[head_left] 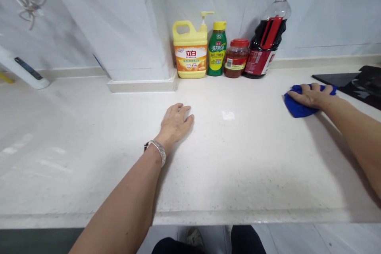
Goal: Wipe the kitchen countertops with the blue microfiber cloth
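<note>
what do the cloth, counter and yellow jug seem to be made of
Cloth: soft fabric, mostly matte; it creases under the right hand. Fibre type can't be told.
Counter: probably polished stone or a stone-like composite; its pale surface throws back bright patches of light.
Yellow jug: likely moulded plastic, smooth and opaque, with a handle formed into the body.

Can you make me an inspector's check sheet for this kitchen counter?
Surface: white countertop, shiny, small dark specks towards the front.
Job's things: blue cloth under the right hand.
Clutter: yellow pump jug, green bottle, red-lidded jar and tall dark bottle along the back.
Hands: right on the cloth, grip unclear; left hand palm down, holding nothing.
Cables: white cord, looped and knotted, upper left.
Surroundings: pale wall behind; black panel at right.
</note>
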Demonstrator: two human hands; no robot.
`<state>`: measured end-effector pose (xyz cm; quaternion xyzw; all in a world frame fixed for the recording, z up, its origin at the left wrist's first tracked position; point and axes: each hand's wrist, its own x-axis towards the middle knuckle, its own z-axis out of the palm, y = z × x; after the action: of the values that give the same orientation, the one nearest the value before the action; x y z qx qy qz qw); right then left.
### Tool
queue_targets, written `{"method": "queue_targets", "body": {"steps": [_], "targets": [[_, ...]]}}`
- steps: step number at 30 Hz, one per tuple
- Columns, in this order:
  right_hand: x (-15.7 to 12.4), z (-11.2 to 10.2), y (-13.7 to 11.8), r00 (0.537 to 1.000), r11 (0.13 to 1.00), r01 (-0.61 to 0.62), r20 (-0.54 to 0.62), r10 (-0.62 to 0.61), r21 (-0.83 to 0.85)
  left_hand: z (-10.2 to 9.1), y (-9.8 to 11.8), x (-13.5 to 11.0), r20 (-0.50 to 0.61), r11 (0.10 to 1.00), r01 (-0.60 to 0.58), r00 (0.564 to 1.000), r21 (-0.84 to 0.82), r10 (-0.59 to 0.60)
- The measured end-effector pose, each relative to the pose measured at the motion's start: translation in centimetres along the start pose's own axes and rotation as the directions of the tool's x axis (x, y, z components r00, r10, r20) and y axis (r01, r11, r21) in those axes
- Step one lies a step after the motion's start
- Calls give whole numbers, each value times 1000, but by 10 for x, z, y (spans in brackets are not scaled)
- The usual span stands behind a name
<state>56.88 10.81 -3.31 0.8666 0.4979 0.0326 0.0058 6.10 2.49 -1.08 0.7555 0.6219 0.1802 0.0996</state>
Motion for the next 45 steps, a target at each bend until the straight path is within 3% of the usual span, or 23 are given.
{"method": "queue_targets", "body": {"steps": [4,11,16,22,29,33,36,39,45], "targets": [[-15,-17,-63,997,985,57,47,-65,160,4,-4,3,-19,1000,-16,1000,-3,16],[-43,-38,-164,977,964,197,52,-209,177,8,-5,3,-39,999,-21,999,-35,19],[-63,-41,-219,935,928,337,59,-350,161,8,-1,1,-43,998,-20,999,-53,18],[-103,-39,-261,787,774,612,-30,-617,162,9,1,3,-54,997,-18,998,-69,14],[-182,-53,-313,592,567,791,-52,-804,228,5,0,8,-221,978,-34,975,-205,-12],[-213,-52,-322,409,380,895,-92,-908,233,-2,-2,8,-370,973,-137,927,-186,60],[-224,-48,-311,301,267,941,-152,-941,209,-6,-4,8,-397,964,-188,912,-187,101],[-233,-44,-296,247,216,961,-183,-952,174,-10,-6,6,-363,966,-161,928,-200,79],[-258,-42,-268,199,168,974,-223,-954,151,-15,-6,0,-354,971,-142,933,-194,65]]}}
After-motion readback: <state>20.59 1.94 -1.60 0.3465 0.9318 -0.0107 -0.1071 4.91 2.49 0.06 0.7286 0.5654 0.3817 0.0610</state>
